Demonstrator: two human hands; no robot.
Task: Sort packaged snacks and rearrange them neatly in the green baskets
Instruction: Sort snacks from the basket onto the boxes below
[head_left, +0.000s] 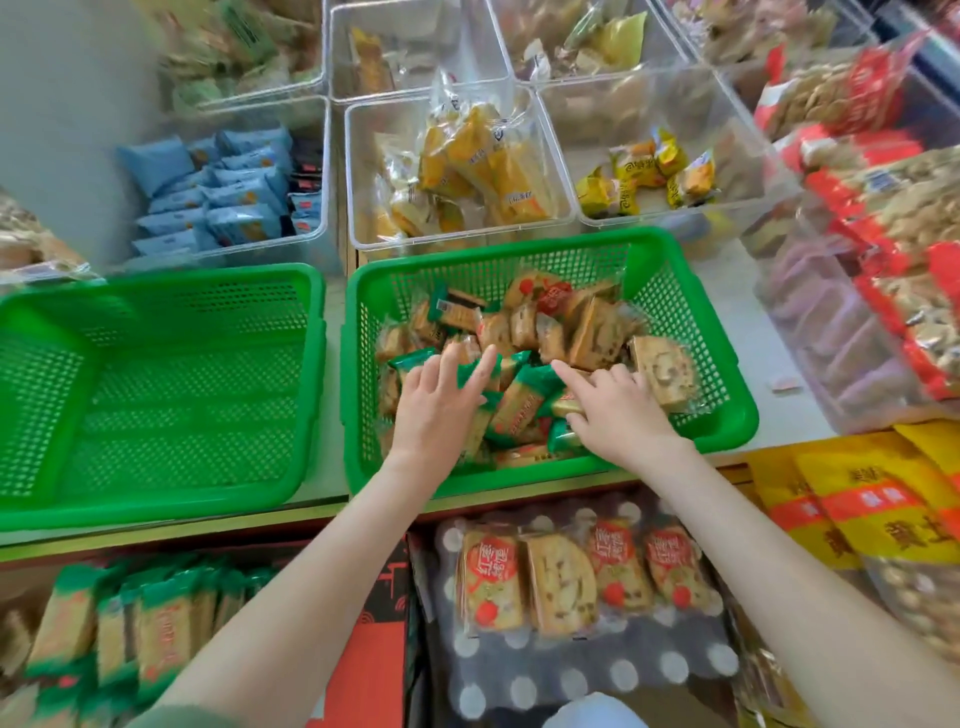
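Head view. Two green baskets are set side by side on the surface (748, 312). The left green basket (156, 389) is seen with its mesh floor fully visible. The right green basket (735, 415) is filled with a loose heap of packaged snacks: green-wrapped packets (519, 402) are piled toward the near side, and red-labelled cake slices (556, 301) toward the far side. Both hands are placed inside the right basket. The left hand (441, 402) is released, its fingers spread straight and laid on the green-wrapped packets. The right hand (621, 413) is held over the heap with its index finger extended and the other fingers curled beside a cake slice; whether a packet is grasped beneath them cannot be told. Behind the baskets, clear bins (550, 228) are arranged with blue packets (228, 208) and yellow packets (478, 156). Below the near edge of the surface, further red-labelled packets are laid on a dotted cloth (571, 680), and further green-wrapped packets are stacked at lower left.
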